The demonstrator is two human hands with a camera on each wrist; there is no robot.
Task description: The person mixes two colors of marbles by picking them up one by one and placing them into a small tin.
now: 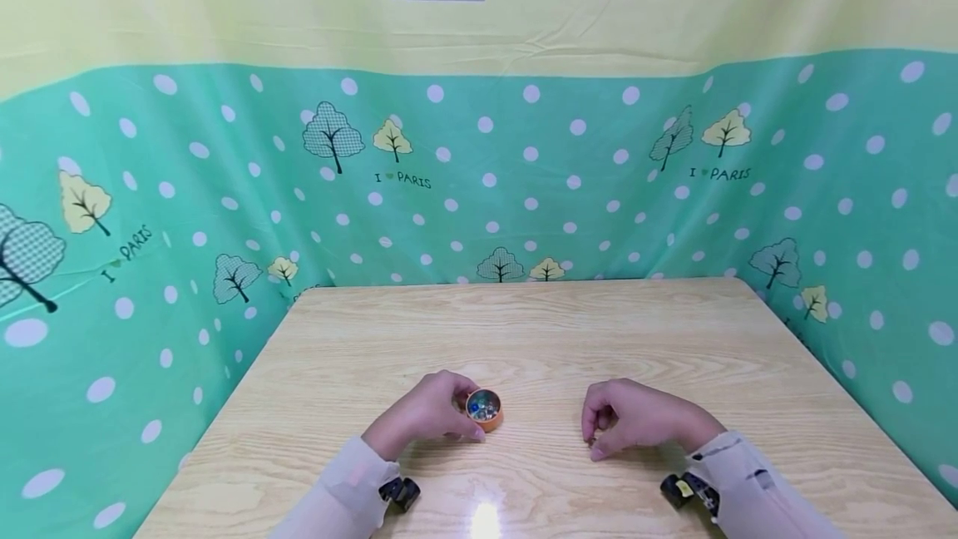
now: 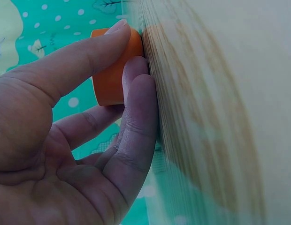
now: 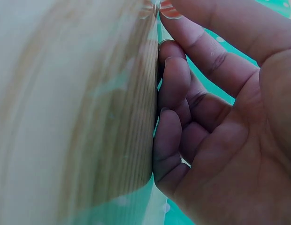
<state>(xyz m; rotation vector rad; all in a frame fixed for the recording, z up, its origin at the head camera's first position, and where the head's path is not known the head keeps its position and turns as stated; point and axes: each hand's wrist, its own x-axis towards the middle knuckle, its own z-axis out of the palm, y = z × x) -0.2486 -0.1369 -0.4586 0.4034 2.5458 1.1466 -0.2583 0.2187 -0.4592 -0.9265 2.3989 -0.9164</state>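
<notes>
In the head view, my left hand [image 1: 434, 410] holds a small round orange cup [image 1: 494, 425] with several glass marbles [image 1: 482, 408] inside, some blue and some clear. The left wrist view shows the thumb along one side of the cup [image 2: 108, 79] and other fingers around it, its base by the tabletop. To the right, apart from the cup, my right hand [image 1: 636, 416] rests low on the table. At the top of the right wrist view, its thumb and index finger pinch a small glassy piece with orange streaks [image 3: 170, 8], apparently a marble, mostly hidden.
A light wood-grain table [image 1: 524, 331] lies under both hands. Behind it and at both sides hangs a green and yellow printed curtain [image 1: 531, 181]. A small black camera [image 1: 400, 492] is strapped at the left wrist, another camera [image 1: 679, 489] at the right.
</notes>
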